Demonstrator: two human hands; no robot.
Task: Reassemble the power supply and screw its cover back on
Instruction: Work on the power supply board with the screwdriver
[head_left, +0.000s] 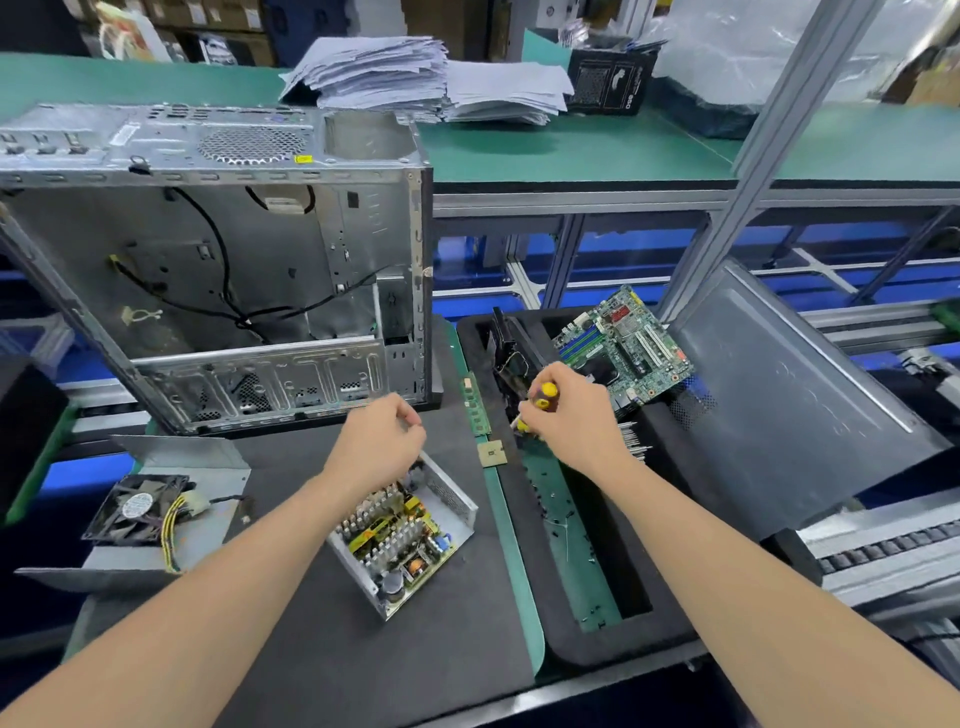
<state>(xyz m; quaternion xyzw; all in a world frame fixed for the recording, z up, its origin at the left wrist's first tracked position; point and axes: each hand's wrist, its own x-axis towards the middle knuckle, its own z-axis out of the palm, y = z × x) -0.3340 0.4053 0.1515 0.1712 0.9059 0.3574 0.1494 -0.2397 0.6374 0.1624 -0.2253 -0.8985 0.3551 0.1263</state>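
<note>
Power supply (402, 535) lies open on black mat, circuit board exposed; its cover (171, 525), fan attached, rests apart to the left. Left hand (384, 436) over supply's far end, fingers curled together; cannot tell if they hold anything. Right hand (566, 410) grips yellow-handled screwdriver (544, 395) above parts tray (571, 644); motherboard (623, 348) just beyond; computer case (218, 260) behind the supply.

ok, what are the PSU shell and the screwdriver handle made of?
PSU shell: bare sheet metal, likely steel; dull grey, folded edges, perforated wall.
The screwdriver handle: probably moulded plastic, glossy yellow with dark bands; the right hand covers most of it.
</note>
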